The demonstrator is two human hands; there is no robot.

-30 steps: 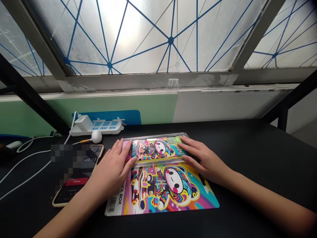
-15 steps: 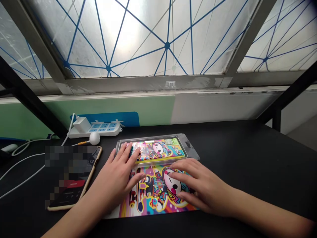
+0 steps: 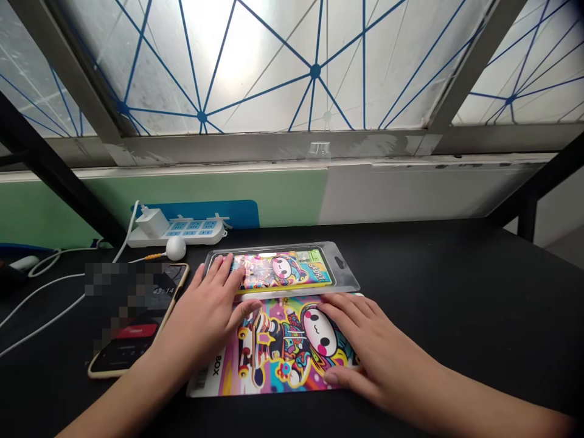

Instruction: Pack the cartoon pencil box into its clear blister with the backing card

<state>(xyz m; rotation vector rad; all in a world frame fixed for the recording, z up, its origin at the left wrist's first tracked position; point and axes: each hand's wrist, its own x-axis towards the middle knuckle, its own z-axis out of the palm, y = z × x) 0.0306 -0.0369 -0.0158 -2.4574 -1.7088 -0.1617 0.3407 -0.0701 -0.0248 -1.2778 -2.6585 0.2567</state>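
You work at a black bench, where a bright printed card lies flat before you. Along its far edge lies a clear plastic pack, a matching printed box inside. Your right hand rests over the card's right end, fingers and thumb spread wide, clasping nothing. Your left hand lies across the pack's left end, fingers fanned, ungripping, near a phone in a pale-edged case.
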